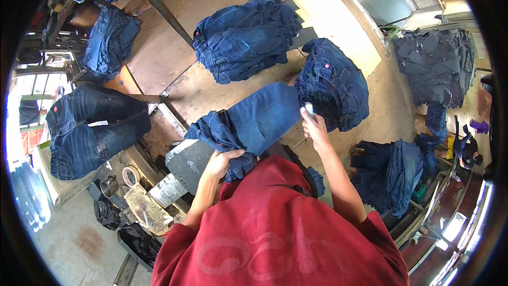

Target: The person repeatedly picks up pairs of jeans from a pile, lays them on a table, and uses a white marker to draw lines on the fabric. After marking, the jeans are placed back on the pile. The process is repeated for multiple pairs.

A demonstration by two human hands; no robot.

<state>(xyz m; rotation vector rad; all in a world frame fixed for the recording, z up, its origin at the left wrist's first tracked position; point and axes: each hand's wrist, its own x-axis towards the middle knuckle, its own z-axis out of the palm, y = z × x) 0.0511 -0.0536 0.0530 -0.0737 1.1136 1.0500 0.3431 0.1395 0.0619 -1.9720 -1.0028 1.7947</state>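
Observation:
A pair of blue jeans [264, 116] lies in front of me, one leg stretched flat toward the far right and the rest bunched at the near left. Into this bunched denim my left hand [225, 162] is closed, its fingers wrapped over the cloth. Beside the far end of the leg, my right hand [316, 128] is closed around a small whitish piece [309, 108] that sticks up past the thumb; its kind is too small to make out. Under the jeans shows a dark grey board [188, 160].
Folded jeans are heaped at the far middle [241, 39] and beyond my right hand [336, 82]. Dark jeans [95, 130] lie at the left. Grey garments [436, 63] are stacked at the right, more denim [389, 172] nearer. A metal post [159, 8] slants down at the far left.

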